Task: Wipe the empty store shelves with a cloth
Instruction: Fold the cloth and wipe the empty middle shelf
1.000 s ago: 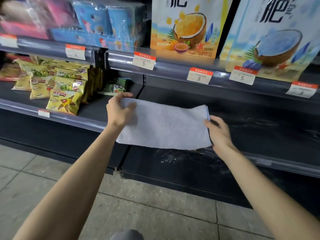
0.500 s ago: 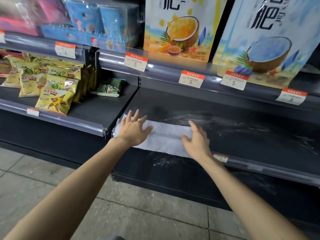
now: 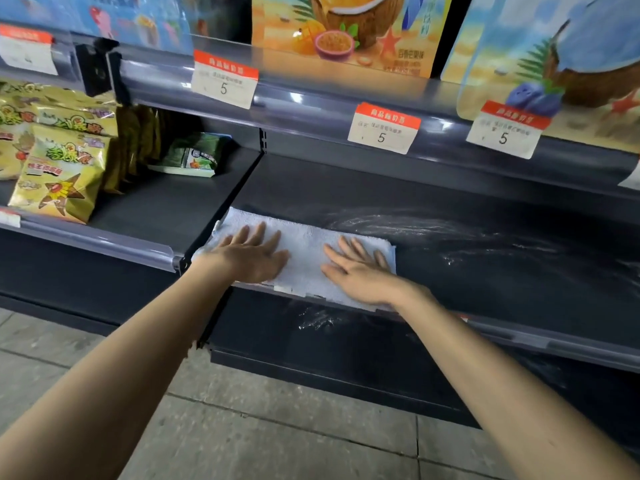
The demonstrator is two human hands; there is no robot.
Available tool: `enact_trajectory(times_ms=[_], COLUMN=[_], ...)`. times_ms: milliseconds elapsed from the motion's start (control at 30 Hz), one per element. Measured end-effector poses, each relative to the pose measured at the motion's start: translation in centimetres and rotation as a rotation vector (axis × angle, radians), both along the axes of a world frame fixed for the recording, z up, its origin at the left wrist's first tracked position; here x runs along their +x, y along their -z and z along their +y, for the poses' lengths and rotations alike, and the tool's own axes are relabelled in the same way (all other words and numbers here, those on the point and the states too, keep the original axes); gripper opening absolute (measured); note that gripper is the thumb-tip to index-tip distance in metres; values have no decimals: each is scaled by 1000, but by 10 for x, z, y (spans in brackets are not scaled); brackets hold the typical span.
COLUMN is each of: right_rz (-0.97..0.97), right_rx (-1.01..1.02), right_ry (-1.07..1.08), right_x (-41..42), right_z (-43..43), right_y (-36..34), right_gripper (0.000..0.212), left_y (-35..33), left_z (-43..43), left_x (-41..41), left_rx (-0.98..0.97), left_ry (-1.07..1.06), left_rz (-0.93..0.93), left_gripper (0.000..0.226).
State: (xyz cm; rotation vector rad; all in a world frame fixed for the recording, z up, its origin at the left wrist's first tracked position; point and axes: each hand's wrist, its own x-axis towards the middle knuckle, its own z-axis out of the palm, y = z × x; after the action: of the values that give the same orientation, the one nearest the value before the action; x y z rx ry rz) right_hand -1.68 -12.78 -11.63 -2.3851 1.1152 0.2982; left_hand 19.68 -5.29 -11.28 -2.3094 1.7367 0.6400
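While the cloth [image 3: 304, 258] is lying at the front left corner of the dark shelf [image 3: 485, 258], the left hand [image 3: 251, 256] and right hand [image 3: 360, 271] are pressing flat on it, fingers spread, grasping nothing

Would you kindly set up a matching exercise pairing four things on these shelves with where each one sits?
Things:
1. white cloth
2. yellow snack bag
3. green packet
4. left hand

Places:
A. lying flat at the back of the stocked shelf
B. spread at the empty shelf's left end
C. standing at the stocked shelf's front edge
D. flat on the cloth's left half

Pairs: 1-B, 2-C, 3-A, 4-D
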Motion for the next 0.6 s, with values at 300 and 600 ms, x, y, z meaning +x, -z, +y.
enact_trajectory(times_ms=[300,600], right_rz=[35,19], right_rx=[-260,-384], right_ry=[80,129], right_x=[17,43], right_z=[-65,-142], right_y=[27,32], right_gripper=[71,69], left_y=[33,34], left_z=[-74,-151], left_x=[10,27], left_rx=[-306,-361], left_ry=[13,-25], left_rz=[-94,-142], left_gripper=[66,69])
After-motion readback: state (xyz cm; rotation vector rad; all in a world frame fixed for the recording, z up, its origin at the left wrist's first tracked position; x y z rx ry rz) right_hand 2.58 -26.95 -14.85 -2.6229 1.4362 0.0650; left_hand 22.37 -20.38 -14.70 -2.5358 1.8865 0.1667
